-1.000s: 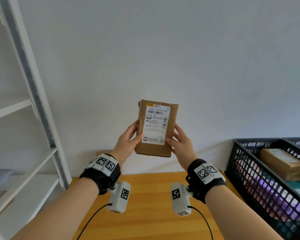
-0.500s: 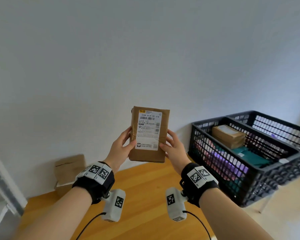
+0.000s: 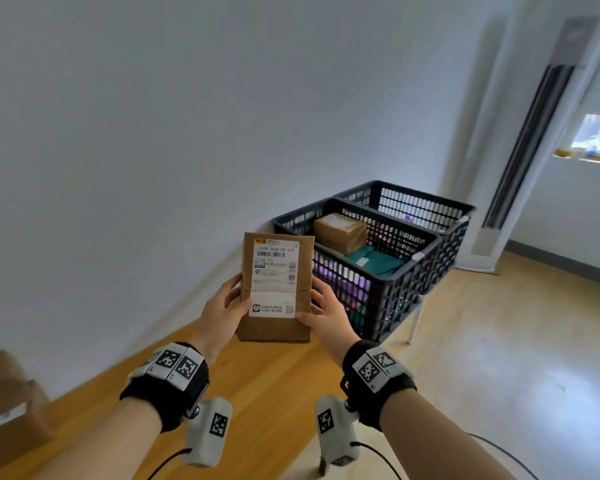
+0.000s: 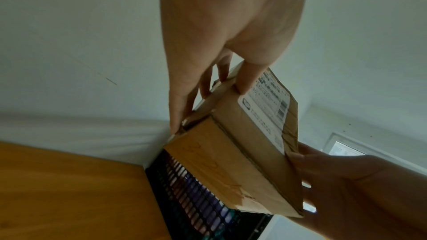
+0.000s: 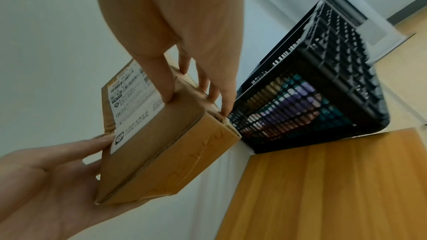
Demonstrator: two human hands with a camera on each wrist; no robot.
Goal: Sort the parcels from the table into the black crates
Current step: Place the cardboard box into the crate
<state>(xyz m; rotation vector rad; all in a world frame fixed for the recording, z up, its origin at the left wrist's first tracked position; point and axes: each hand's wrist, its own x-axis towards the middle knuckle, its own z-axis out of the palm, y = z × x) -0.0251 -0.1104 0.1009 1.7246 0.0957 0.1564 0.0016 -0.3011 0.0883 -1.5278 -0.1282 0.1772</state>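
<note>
While held upright, parcel — pinched by left hand, right hand — near black crates.

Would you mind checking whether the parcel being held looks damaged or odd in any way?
Slightly: the brown parcel held between the left hand and right hand has wrinkled tape on its end face and a gaping flap corner. Otherwise it looks intact.

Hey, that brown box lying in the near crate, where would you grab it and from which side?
Take the brown box by its two long side faces, coming from above. It lies flat on other parcels in the near crate, label up, and the crate's walls block any sideways approach. Its far end sits near the wall, so I would grip toward the nearer, freer end.
</note>
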